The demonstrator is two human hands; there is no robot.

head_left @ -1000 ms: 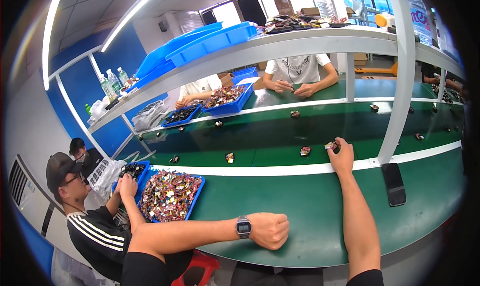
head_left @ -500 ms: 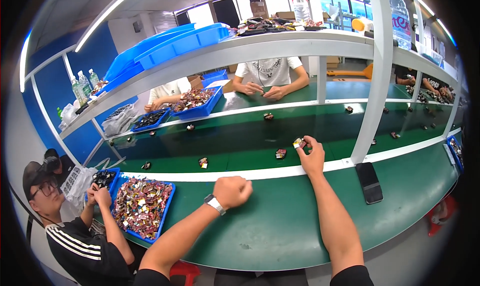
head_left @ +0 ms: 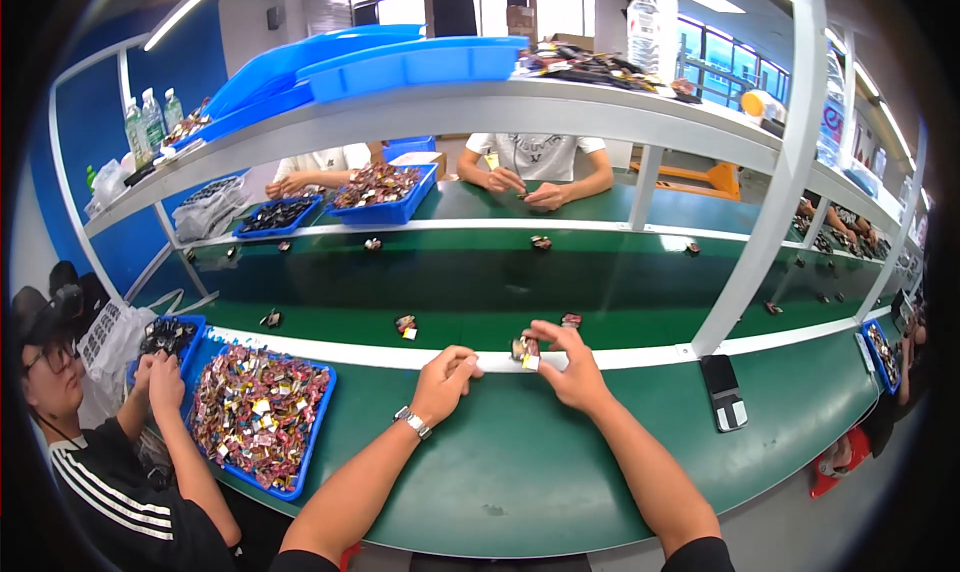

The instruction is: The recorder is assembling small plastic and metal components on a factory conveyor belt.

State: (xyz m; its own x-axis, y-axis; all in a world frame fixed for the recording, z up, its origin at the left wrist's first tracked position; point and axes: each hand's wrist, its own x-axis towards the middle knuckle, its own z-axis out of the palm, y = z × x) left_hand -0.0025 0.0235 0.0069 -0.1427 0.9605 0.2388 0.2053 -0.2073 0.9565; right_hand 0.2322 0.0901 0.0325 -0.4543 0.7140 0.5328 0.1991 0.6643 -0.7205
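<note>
My right hand [head_left: 567,367] rests on the green table near the white strip, its fingertips pinching a small dark and yellow part [head_left: 524,350]. My left hand [head_left: 446,380], with a wristwatch [head_left: 412,422] on the wrist, lies just to the left of it, fingers curled and closed, a short gap from the part. Nothing shows inside the left hand. More small parts lie on the green conveyor belt [head_left: 500,282] just beyond, one [head_left: 405,325] left of my hands and one [head_left: 571,320] above my right hand.
A blue tray [head_left: 262,418] heaped with colourful small parts sits at my left, a seated person [head_left: 90,442] in a black striped top beside it. A black phone [head_left: 722,392] lies at right. Other people work across the belt. A white shelf with blue bins runs overhead.
My right hand has drawn back from the belt toward me with the small part. My left hand has moved right, up close beside it. The view shifted leftward.
</note>
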